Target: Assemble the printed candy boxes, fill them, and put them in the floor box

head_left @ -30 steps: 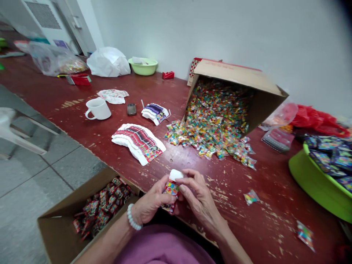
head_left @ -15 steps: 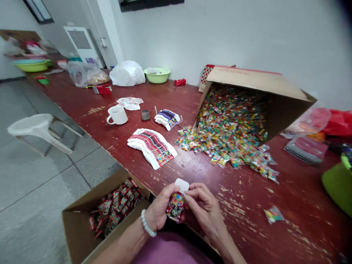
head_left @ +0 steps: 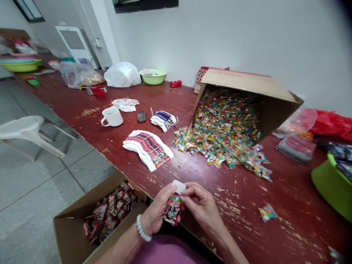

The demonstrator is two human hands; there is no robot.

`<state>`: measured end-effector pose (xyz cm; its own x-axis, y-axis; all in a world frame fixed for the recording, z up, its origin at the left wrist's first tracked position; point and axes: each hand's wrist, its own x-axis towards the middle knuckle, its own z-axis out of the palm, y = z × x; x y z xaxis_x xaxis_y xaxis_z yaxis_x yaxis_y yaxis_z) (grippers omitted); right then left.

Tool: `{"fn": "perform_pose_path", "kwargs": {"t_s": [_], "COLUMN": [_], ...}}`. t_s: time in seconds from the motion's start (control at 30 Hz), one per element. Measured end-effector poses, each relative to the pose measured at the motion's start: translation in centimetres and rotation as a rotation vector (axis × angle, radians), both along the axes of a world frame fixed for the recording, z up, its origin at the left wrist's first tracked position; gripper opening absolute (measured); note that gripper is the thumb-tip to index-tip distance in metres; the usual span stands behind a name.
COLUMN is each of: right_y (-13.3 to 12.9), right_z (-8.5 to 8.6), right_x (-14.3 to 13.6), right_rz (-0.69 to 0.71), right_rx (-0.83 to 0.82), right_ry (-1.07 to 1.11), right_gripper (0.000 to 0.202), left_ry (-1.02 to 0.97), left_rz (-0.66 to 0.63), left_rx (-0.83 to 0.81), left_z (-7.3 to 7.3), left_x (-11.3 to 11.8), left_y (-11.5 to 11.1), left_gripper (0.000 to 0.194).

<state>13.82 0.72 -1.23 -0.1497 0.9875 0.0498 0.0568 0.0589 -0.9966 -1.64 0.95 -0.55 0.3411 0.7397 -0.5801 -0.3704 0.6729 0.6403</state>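
Note:
A small printed candy box point(head_left: 172, 210) with a raised white flap point(head_left: 179, 186) is between my hands, just over the table's near edge. My left hand point(head_left: 154, 214), with a beaded bracelet at the wrist, is closed around the box. The thumb and fingertips of my right hand point(head_left: 205, 207) pinch the box's edge by the flap. Beyond them lies a fanned stack of flat red-and-white boxes point(head_left: 148, 148). Clear candy packets point(head_left: 222, 143) spill from a tipped carton point(head_left: 247, 82) at the right.
Below left, an open carton point(head_left: 67, 240) holds many folded candy boxes point(head_left: 112, 212). A white mug point(head_left: 112, 116), a dark phone-like device point(head_left: 141, 116) and a smaller purple stack point(head_left: 163, 120) are farther back. One loose packet point(head_left: 267, 212) and a green basin point(head_left: 331, 187) are at right.
My view has turned slightly right, so the tabletop things appear farther left. Both hands keep nearly the same hold on the candy box, its flap still raised.

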Motion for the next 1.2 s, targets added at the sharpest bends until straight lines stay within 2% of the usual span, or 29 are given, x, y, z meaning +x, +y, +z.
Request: {"fn": "perform_pose_path", "kwargs": {"t_s": [0.1, 0.2, 0.27, 0.37, 0.5, 0.63, 0.83, 0.97, 1.07, 1.2], "right_y": [0.0, -0.1, -0.2, -0.2, -0.1, 0.0, -0.1, 0.1, 0.2, -0.5], "right_z": [0.2, 0.7, 0.9, 0.6, -0.2, 0.1, 0.3, 0.3, 0.3, -0.1], "right_x": [-0.3, -0.1, 0.1, 0.1, -0.3, -0.7, -1.2, -1.1, -1.1, -1.4], "right_rz": [-0.061, 0.039, 0.107, 0.1, 0.061, 0.067, 0.048, 0.09, 0.097, 0.109], "right_rx": [-0.085, 0.058, 0.118, -0.005, -0.17, -0.281, -0.296, -0.323, -0.244, 0.076], "right_ry": [0.07, -0.082, -0.147, -0.086, -0.035, 0.065, 0.092, 0.077, 0.001, -0.153], "right_gripper": [0.017, 0.013, 0.016, 0.023, 0.031, 0.043, 0.044, 0.039, 0.034, 0.02], "left_ry": [-0.038, -0.073, -0.054, 0.005, 0.074, 0.116, 0.143, 0.15, 0.096, -0.123], "left_rz": [-0.024, -0.092, -0.106, -0.07, -0.093, -0.137, -0.157, -0.163, -0.133, -0.009], "left_rx": [0.031, 0.046, 0.066, 0.126, 0.17, 0.209, 0.239, 0.248, 0.181, 0.011], "left_z": [0.4, 0.6, 0.5, 0.2, 0.3, 0.4, -0.3, -0.5, -0.2, -0.2], "left_x": [0.1, -0.2, -0.3, -0.2, 0.2, 0.1, -0.5, -0.6, -0.8, -1.2], "left_y": [0.2, 0.3, 0.2, -0.2, -0.6, -0.5, -0.3, -0.3, -0.2, 0.3], "left_gripper": [0.044, 0.045, 0.036, 0.029, 0.045, 0.057, 0.058, 0.057, 0.047, 0.023]}}
